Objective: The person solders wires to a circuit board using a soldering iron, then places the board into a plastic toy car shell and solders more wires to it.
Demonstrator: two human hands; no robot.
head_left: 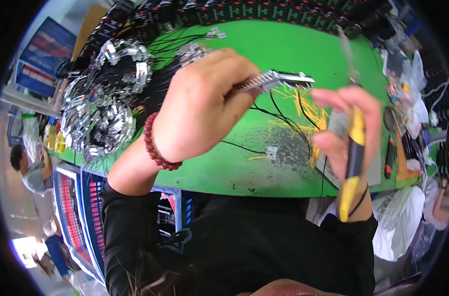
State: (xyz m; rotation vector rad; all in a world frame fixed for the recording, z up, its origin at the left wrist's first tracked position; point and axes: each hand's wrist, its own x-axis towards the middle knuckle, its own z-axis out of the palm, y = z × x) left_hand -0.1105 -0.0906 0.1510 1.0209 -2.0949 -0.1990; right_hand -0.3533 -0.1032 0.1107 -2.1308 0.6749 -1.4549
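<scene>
At the far left of the green bench [293, 54] we see one large heap of small silvery parts with black wires [103, 106], too tangled to count singly. Next comes our left hand [200, 111], one string of dark red beads [155, 148] on its wrist, its grip closed on one small silvery comb-like connector [279, 79] raised above the bench, its thin black leads trailing down toward the mat. To do this well, we judge, the left hand should keep the connector level and steady, pinched by its body so the pins stay free, while the tool tip comes in gently and square to the pins rather than at a slant. Below the connector lies one loose scatter of yellow wire offcuts [311, 116], and one small pale piece [272, 152] rests on the worn grey patch of the bench. Further right, our right hand [345, 133] is clamped round one yellow and black tool [354, 158], held nearly upright, its thin metal shaft rising toward the bench's far edge. At the right margin, cluttered bags and odds lie blurred; we cannot count them.
</scene>
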